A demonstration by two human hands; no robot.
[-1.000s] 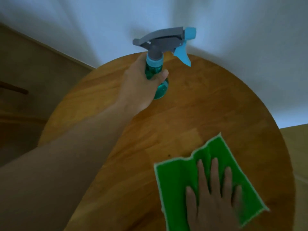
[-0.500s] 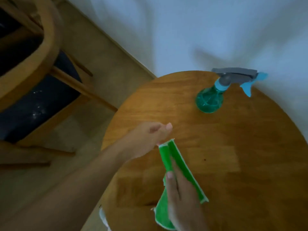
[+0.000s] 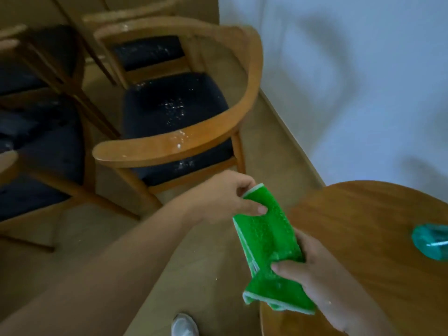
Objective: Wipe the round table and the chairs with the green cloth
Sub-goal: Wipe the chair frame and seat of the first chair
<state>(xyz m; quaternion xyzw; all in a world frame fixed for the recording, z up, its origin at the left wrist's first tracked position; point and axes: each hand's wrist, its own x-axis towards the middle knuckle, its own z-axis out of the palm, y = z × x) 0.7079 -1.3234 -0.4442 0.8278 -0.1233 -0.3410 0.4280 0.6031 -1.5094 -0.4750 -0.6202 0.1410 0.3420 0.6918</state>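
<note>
Now green cloth [image 3: 266, 241] between left hand [image 3: 228, 197] and right hand [image 3: 322, 282].

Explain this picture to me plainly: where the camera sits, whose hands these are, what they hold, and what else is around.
There is no machine here. The camera is worn on a person's head and looks forward and down, so you see that person's own arms. The left hand pinches the top edge of the green cloth; the right hand grips its lower part. At right is the round table, with a teal spray bottle on it, cut off by the picture's edge. Behind stands a wooden chair with a dark seat, both flecked with white specks. More chairs are at left.
</note>
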